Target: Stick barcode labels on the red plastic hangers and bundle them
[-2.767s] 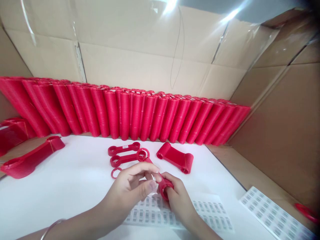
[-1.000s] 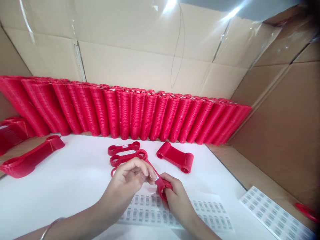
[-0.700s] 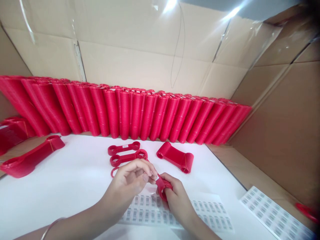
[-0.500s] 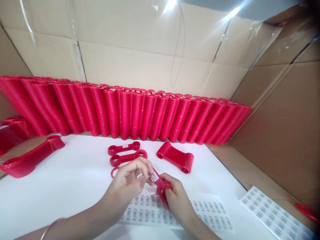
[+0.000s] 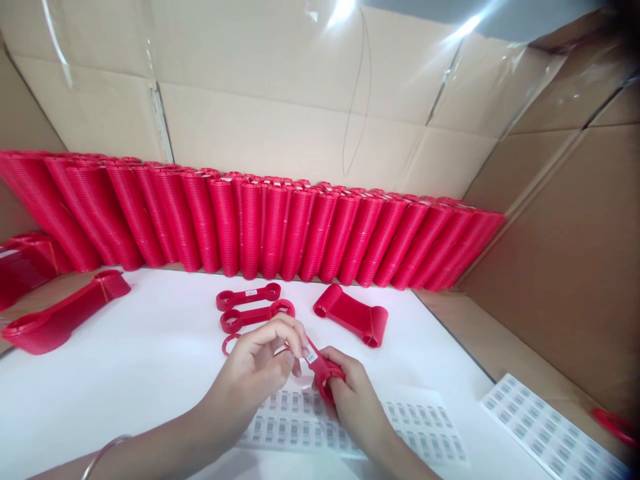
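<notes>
Right hand (image 5: 357, 393) is clamped on the near ring end of a red link (image 5: 323, 369), above a label sheet (image 5: 290, 430) on the white surface (image 5: 125, 393). Left hand (image 5: 260, 367), fingers loosely curled, thumb apart from index fingertip, is positioned just beside the link's white label (image 5: 311, 355).

White tabletop (image 5: 125, 367); tan cardboard wall (image 5: 250, 127) stands behind its far edge, brown cardboard panel (image 5: 565, 233) beyond its right edge. Thin dark loop (image 5: 370, 67) hangs against the former. Two bright glares (image 5: 343, 12) high up.
</notes>
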Demonstrator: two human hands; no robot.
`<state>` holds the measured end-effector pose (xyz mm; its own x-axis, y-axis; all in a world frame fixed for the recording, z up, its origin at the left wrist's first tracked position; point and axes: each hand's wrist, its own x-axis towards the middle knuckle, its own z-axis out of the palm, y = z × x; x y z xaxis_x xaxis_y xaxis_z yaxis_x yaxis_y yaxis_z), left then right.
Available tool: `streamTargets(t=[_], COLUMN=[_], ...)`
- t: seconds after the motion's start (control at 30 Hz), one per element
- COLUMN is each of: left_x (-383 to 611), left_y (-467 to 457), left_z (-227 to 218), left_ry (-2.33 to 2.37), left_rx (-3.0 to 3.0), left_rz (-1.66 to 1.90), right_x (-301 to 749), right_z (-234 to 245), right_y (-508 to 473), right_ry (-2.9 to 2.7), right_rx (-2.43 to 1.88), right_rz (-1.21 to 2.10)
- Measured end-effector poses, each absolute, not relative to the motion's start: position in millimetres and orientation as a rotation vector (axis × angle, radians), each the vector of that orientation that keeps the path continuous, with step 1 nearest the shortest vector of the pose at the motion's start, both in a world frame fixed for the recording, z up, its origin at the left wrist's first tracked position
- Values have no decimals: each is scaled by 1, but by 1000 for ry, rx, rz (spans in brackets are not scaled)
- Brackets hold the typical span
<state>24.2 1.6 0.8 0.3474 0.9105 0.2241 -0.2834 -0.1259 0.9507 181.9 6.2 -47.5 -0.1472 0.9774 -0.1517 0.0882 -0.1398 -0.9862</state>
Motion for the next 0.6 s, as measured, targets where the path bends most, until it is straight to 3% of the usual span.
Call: streamTargets(t=[0.6], left_x=[24], left_y=[2], left_z=[0], left_ry=[700], left_rx=[1329], left_rz=[1148], right_x=[182], right_z=[-50], right_y=[5], right_ry=[-1292], right_rx=[-1284], right_rz=[1416])
